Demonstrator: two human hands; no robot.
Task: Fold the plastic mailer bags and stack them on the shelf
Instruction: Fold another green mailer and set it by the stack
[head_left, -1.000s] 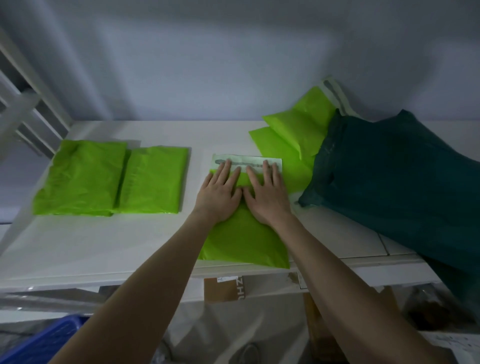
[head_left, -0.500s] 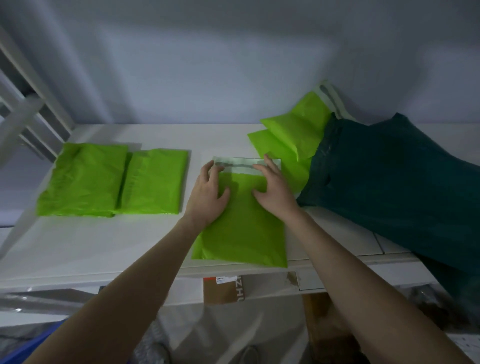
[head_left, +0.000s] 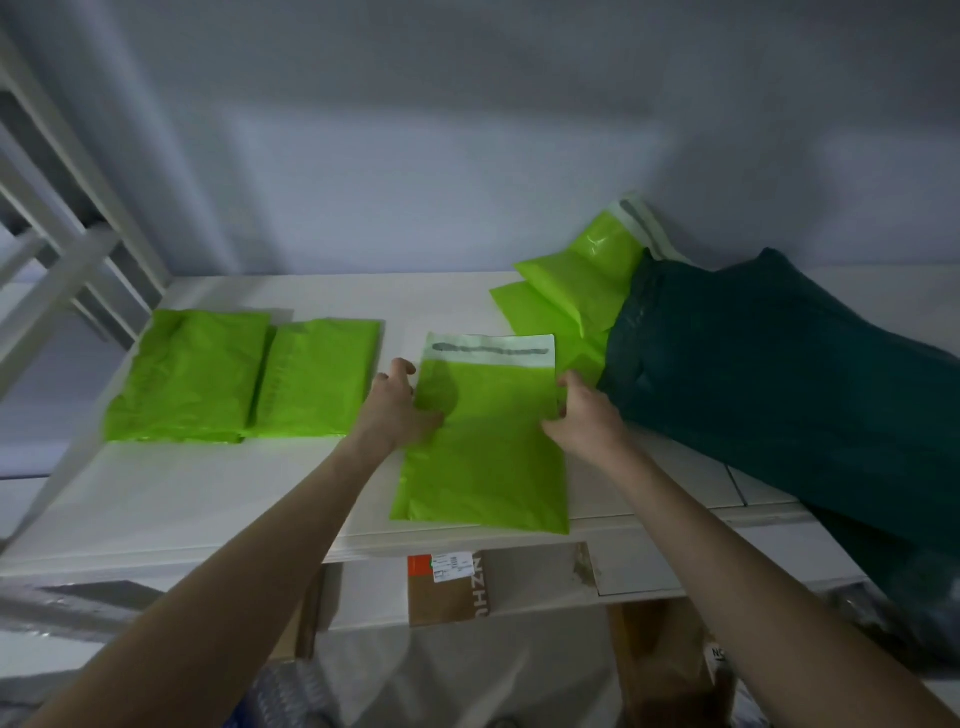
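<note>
A bright green mailer bag (head_left: 485, 447) lies flat on the white shelf (head_left: 218, 499), its white adhesive strip at the far end. My left hand (head_left: 397, 410) is at the bag's left edge, thumb on top and fingers at the edge. My right hand (head_left: 584, 415) holds the right edge the same way. Two folded green bags (head_left: 244, 382) lie side by side at the left. More unfolded green bags (head_left: 571, 296) rest at the back right, partly under a dark cloth.
A dark green cloth bag (head_left: 769, 384) covers the shelf's right side and hangs over its front edge. White shelf uprights (head_left: 67, 249) stand at the left. Cardboard boxes (head_left: 449, 587) sit below the shelf's front edge.
My hands slid apart from the middle of the bag to its left and right edges. The view has shifted a little.
</note>
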